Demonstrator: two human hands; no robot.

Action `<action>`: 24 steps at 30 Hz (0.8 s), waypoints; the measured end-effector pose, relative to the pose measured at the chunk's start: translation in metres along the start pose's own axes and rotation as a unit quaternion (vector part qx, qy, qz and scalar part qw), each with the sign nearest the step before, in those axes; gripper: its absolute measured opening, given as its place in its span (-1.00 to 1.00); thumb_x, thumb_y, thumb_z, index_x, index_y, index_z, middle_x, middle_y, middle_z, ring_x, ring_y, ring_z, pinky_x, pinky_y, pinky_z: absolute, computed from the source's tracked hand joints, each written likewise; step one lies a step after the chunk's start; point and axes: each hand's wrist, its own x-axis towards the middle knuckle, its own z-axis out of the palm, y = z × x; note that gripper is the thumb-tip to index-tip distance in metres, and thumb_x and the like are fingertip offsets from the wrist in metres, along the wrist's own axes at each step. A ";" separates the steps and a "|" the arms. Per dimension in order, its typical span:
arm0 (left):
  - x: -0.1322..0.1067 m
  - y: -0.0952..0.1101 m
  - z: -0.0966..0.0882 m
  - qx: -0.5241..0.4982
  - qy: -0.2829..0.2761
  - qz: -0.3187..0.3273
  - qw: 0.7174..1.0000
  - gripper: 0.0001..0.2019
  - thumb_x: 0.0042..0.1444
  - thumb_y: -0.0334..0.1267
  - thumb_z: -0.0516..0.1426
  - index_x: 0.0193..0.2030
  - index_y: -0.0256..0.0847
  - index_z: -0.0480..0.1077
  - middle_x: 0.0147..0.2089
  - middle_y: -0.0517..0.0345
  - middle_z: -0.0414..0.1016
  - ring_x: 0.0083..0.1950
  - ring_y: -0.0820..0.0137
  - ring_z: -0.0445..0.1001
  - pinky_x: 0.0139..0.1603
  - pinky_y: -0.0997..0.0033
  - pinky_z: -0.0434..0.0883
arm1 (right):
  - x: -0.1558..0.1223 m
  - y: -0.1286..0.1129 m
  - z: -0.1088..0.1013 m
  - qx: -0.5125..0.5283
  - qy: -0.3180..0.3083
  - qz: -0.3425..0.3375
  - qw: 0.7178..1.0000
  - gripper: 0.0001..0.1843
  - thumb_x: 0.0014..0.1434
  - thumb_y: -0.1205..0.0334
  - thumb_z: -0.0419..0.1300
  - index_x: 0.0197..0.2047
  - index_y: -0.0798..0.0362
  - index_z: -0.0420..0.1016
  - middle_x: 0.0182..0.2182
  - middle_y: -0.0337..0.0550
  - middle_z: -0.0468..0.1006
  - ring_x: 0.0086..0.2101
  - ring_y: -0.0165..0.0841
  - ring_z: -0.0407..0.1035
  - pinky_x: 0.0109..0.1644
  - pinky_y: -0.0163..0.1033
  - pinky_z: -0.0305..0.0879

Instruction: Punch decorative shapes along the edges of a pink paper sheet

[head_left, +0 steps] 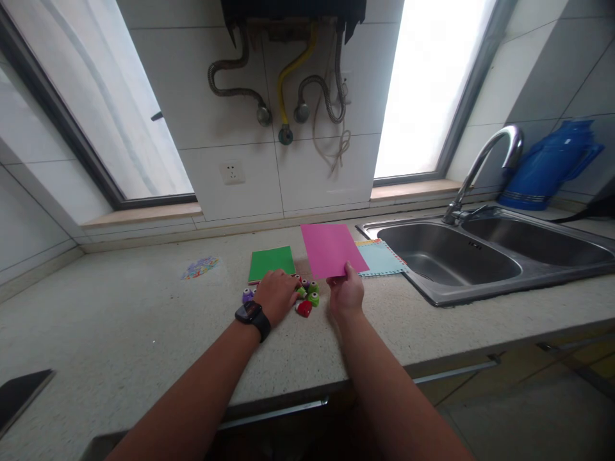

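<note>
My right hand (346,293) pinches the near edge of a pink paper sheet (330,248) and holds it tilted above the counter. My left hand (276,294), with a black watch on the wrist, rests curled over a cluster of small coloured craft punches (310,298) in green, red and purple; whether it grips one is hidden. A green paper sheet (271,262) lies flat just beyond the left hand. To the right of the pink sheet lie light blue sheets (382,257) with decorative cut edges.
A steel double sink (480,256) with a curved tap (485,160) takes up the right of the stone counter (120,314). A blue jug (548,166) stands behind it. A small pile of coloured paper bits (200,267) lies left. A dark object (22,394) sits at the near left edge.
</note>
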 end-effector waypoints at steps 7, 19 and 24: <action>0.005 -0.001 0.004 0.017 0.007 -0.070 0.997 -0.77 0.27 -0.29 0.11 -0.24 -0.22 0.62 -0.22 -0.12 0.61 -0.09 0.05 0.50 -0.13 0.12 0.34 | -0.002 -0.002 0.001 0.001 -0.010 -0.002 1.000 -0.84 0.12 0.16 0.21 -0.37 0.01 0.30 -0.58 -0.38 0.35 -0.61 -0.46 0.20 -0.55 -0.34 0.12; -0.037 0.034 0.005 -0.008 0.083 -0.019 0.996 -0.77 0.22 -0.05 0.25 -0.12 -0.13 0.57 0.04 -0.05 0.49 0.13 0.05 0.35 0.13 -0.01 0.32 | 0.000 -0.002 0.002 -0.003 -0.019 -0.003 1.000 -0.82 0.15 0.14 0.21 -0.38 0.02 0.30 -0.60 -0.37 0.33 -0.63 -0.46 0.17 -0.57 -0.33 0.10; -0.043 0.038 0.014 0.024 0.077 -0.005 0.997 -0.86 0.27 -0.30 0.20 -0.05 -0.16 0.52 -0.05 -0.02 0.51 0.01 0.10 0.40 -0.02 0.06 0.40 | 0.000 -0.002 0.001 -0.010 -0.024 -0.008 1.000 -0.80 0.15 0.13 0.21 -0.39 0.00 0.28 -0.60 -0.38 0.32 -0.63 -0.46 0.17 -0.57 -0.34 0.11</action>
